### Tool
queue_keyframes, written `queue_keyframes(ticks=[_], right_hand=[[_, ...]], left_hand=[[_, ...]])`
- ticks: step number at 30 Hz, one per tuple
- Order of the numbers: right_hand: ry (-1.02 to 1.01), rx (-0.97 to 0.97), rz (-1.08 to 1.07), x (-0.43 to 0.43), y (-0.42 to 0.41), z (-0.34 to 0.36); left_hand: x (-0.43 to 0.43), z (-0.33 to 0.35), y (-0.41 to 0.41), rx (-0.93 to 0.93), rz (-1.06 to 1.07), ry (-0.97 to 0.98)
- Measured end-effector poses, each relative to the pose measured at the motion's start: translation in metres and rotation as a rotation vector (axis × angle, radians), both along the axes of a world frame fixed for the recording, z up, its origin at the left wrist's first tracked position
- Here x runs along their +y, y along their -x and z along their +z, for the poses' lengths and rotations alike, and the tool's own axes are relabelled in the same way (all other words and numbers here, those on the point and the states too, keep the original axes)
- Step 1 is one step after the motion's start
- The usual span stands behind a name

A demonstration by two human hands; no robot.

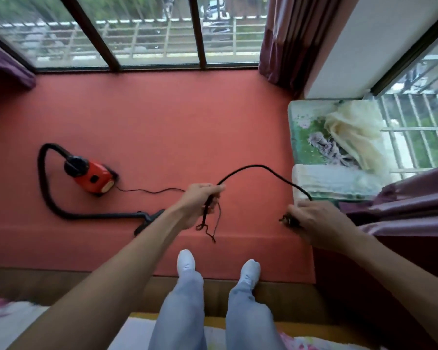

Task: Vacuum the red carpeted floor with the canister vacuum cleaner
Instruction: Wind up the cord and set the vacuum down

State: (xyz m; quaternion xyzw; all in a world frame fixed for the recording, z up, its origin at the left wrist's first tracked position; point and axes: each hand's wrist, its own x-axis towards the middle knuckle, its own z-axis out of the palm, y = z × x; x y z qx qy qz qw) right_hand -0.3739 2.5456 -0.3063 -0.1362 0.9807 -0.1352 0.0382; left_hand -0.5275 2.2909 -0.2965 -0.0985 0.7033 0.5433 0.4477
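A red canister vacuum (92,176) lies on the red carpet (162,117) at the left. Its black hose (42,183) loops round to a floor nozzle (148,221) near the carpet's raised front edge. A thin black power cord (258,169) runs from the vacuum's rear to my hands and arcs between them. My left hand (200,200) grips a bunched loop of the cord, with loose loops hanging below it. To the right, my right hand (311,218) holds the plug end (287,219).
A cushioned window seat (321,147) with a pale cloth on it stands at the right, by purple curtains (400,205). Large windows line the far wall. My feet in white shoes (186,261) stand on a wooden strip below the carpeted step.
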Motion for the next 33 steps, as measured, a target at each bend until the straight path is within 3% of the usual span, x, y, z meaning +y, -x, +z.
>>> queue_keyframes(ticks=[3,7,12,18,22,27,30,33], right_hand=[[-0.087,-0.068,0.158,-0.033,0.020,-0.045],[0.049,-0.250,0.114,-0.111,0.055,-0.082],[0.269,-0.275,0.145,-0.201,0.091,-0.092],[0.432,-0.287,0.100,-0.262,0.119,-0.099],[0.451,-0.338,-0.022,-0.259,0.140,-0.077],[0.521,-0.118,-0.127,-0.259,0.186,-0.035],[0.690,-0.292,-0.277,-0.266,0.211,-0.019],[0.742,-0.389,-0.434,-0.276,0.238,-0.023]], left_hand=[[-0.009,0.034,0.017,-0.030,0.038,-0.077],[-0.020,0.066,0.029,-0.122,0.185,-0.218],[-0.044,0.082,0.055,-0.420,0.598,-0.636],[-0.100,0.076,0.114,-0.427,1.012,-0.867],[-0.157,0.037,0.154,-0.365,1.090,-0.766],[-0.192,-0.040,0.155,-0.380,1.013,-0.544],[-0.195,-0.078,0.141,-0.480,1.126,-0.480],[-0.183,-0.110,0.112,-0.598,1.073,-0.300]])
